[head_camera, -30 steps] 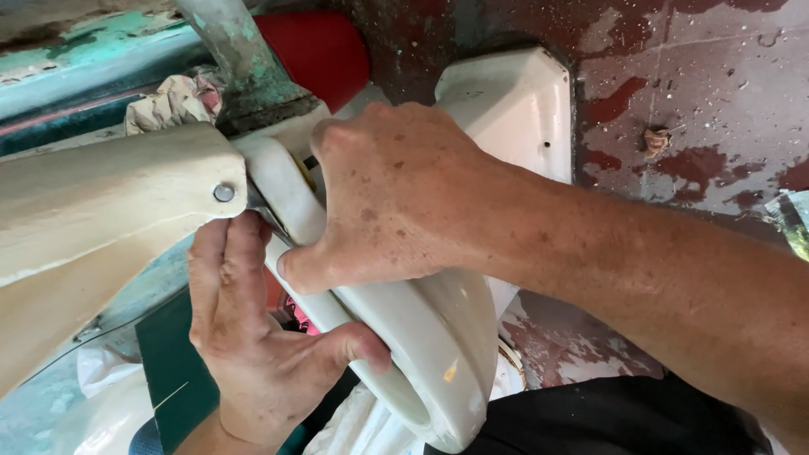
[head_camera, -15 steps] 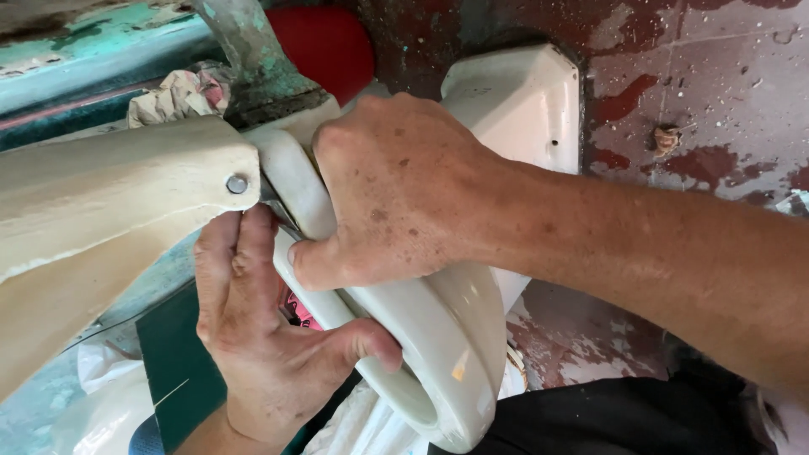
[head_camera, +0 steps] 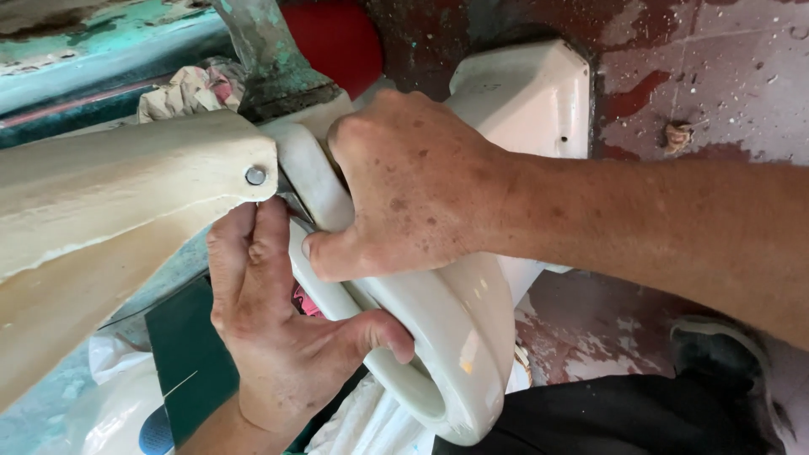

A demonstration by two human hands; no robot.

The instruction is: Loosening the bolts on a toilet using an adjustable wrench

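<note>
Your right hand [head_camera: 413, 181] comes in from the right edge, forearm running nearly level across the picture, and lies knuckles-up over the cream ceramic piece [head_camera: 455, 329], fingers curled over its upper rim and thumb pressed along its near side, so it is closed around the rim. Your left hand [head_camera: 282, 337] rises from the bottom edge, back of the hand toward you, fingers stretched up beside the joint where the piece meets the cream lid [head_camera: 126, 194]; its thumb hooks over the lower rim of the piece, so this hand is only partly closed, gripping between thumb and palm. The fingertips lie just under the small metal screw [head_camera: 255, 176] at the corner of the lid; whether they touch the hinge itself you cannot tell. The ceramic piece sits in the middle of the view between your two hands, its long axis running diagonally from the upper left by the screw down to the lower right, where its rounded, hollow end points toward the bottom edge. Behind it stands a squarish cream ceramic body [head_camera: 531, 93] against a worn red floor [head_camera: 716, 76]. A green panel [head_camera: 185, 354] lies under your left wrist.
</note>
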